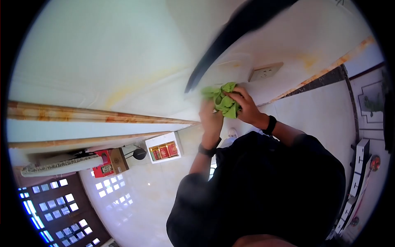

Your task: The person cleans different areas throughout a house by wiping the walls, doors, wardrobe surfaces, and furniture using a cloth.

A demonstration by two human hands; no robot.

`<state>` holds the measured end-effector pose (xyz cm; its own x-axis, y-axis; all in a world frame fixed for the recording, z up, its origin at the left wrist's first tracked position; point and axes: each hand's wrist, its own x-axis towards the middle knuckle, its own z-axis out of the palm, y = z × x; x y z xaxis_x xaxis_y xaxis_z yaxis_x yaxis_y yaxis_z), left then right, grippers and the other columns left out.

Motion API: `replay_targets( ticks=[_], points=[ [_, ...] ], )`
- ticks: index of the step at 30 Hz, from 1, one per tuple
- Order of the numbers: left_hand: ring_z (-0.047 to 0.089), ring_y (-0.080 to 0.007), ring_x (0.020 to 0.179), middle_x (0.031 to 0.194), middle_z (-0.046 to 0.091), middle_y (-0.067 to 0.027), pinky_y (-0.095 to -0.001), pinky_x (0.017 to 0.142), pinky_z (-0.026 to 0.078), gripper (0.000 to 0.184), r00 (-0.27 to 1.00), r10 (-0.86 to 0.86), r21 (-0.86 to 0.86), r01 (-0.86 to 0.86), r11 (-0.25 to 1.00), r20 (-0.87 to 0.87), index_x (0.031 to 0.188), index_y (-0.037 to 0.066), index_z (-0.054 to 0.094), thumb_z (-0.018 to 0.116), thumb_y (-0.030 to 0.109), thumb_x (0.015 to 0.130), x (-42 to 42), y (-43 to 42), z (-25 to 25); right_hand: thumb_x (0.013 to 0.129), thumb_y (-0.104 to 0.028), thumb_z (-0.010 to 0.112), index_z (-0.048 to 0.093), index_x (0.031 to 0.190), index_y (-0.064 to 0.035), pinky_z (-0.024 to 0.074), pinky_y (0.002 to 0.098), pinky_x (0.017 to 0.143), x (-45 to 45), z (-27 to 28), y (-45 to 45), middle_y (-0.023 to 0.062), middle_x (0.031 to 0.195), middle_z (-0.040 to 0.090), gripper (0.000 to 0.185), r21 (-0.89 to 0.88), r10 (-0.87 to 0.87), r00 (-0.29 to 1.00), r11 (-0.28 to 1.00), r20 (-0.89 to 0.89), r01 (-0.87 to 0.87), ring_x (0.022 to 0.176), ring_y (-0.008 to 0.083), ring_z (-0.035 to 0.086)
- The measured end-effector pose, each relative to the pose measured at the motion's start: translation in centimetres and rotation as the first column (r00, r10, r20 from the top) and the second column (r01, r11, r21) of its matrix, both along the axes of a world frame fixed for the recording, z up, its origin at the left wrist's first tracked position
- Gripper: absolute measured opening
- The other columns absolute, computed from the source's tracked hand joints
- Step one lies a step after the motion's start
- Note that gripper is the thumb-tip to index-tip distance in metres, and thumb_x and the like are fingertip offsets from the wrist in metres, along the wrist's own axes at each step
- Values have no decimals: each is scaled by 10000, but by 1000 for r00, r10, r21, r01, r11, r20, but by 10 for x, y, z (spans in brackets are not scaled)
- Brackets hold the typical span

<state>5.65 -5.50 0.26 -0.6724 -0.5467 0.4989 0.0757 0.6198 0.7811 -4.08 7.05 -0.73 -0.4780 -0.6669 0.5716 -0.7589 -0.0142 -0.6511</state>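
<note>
A crumpled green cloth is bunched between my two hands, near the pale marble-patterned wall. My left hand is at the cloth's left side, blurred, its fingertips partly hidden; I cannot tell how they are bent. My right hand grips the cloth's right side, with fingers bent over it. Dark bands circle both wrists. Right of the cloth, a socket plate is fixed to the wall.
A long dark blurred object crosses the view above my hands. On the floor at the left are a white box holding red packets and a red and brown carton. White drawers stand at the far right.
</note>
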Motion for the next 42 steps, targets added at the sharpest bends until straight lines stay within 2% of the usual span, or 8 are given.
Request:
replay_targets(
  ticks=[3,8,17,24,32,33,38,42],
  points=[
    [635,-301,920,1033,630,-149,-337,766,515,387,989,-48,-101,35,994,-137,1048,19,648,560,-129,702,-24,21,38,686,-51,772,571,1222,-31,458,354,893,-6,26,18,149,1169,475,573,-131,-160,985,980,-63,150,1073,308,520],
    [613,-346,971,1108,604,-145,-347,811,505,365,984,-140,-129,126,984,-108,1043,31,648,620,-72,694,-59,49,49,671,-54,789,551,1232,-16,452,347,899,-30,38,44,159,1185,459,611,-283,-369,917,905,-152,317,1075,314,504],
    [622,-347,966,1062,618,-172,-362,793,515,326,987,-160,-149,158,976,-2,984,9,660,652,-78,670,-49,39,-2,690,-123,806,546,1203,-18,459,381,890,-30,-29,38,166,1166,501,584,-260,-278,954,935,-112,241,1040,332,542],
    [601,-370,1014,1113,611,-181,-396,845,495,386,994,-13,-144,-4,990,-112,1035,22,661,677,-39,654,-40,37,15,711,-79,764,566,1239,-34,455,375,933,-23,11,30,147,1227,516,565,-191,-119,993,974,18,121,1116,312,536],
    [626,-344,939,1111,608,-188,-382,806,505,355,932,-36,-299,-80,951,-362,1051,-4,670,737,21,703,-92,80,84,754,-93,718,584,1231,-20,426,326,941,-60,78,59,125,1161,501,501,-383,-239,969,903,-67,196,1118,272,500],
    [610,-376,1008,1152,593,-199,-401,820,514,395,949,-41,-293,-56,954,-314,1027,42,671,743,-14,642,-100,88,88,749,-92,722,584,1232,-23,422,323,940,-69,81,68,125,1155,497,507,-405,-278,957,887,-86,221,1119,269,493],
    [622,-372,914,1115,585,-207,-406,718,532,474,947,-209,-464,76,883,-243,1051,91,654,711,-14,593,-153,133,87,730,-123,748,616,1144,-32,447,345,895,-129,68,122,114,1122,509,444,-527,-480,862,782,-166,334,1039,282,529],
    [626,-316,818,1075,575,-173,-376,653,531,453,948,-307,-455,239,858,-80,1036,79,652,690,-8,593,-184,179,83,761,-103,728,604,1134,-30,467,328,849,-166,30,167,95,1100,520,400,-505,-502,865,751,-18,425,1012,246,543]
  ],
)
